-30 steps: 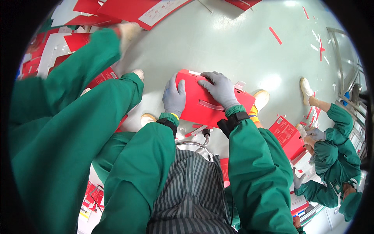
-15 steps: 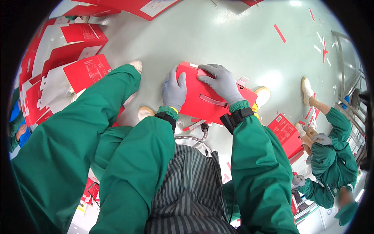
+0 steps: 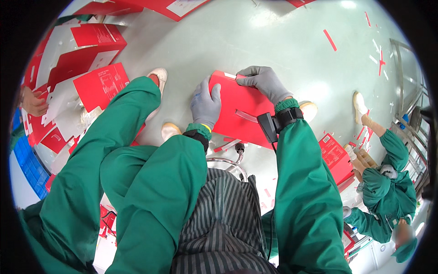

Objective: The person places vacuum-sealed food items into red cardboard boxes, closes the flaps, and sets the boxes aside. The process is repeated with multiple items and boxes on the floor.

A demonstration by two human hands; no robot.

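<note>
A red cardboard box (image 3: 230, 123) with a strap handle (image 3: 245, 115) on its upper face is in front of me, above the floor. Along its left side my gloved left hand (image 3: 205, 106) is closed, the thumb on the upper face and the other fingers partly hidden. My gloved right hand (image 3: 263, 83) pinches at the far edge of the box, beside a small white patch (image 3: 229, 76). Its fingertips touch that edge; what lies between them is too small to make out.
Opened red-and-white cartons (image 3: 102, 84) crowd the left, where another person's hand (image 3: 34, 102) touches them. A co-worker in green (image 3: 388, 192) sits at the right beside a red box (image 3: 335, 155). Cardboard strips (image 3: 330, 40) litter the floor. A chrome stool ring (image 3: 228, 164) is near my apron.
My right hand has moved from the box's upper face to its far edge, its fingers now pinching there. My left hand stays on the side. Another person's hand has appeared at the far left.
</note>
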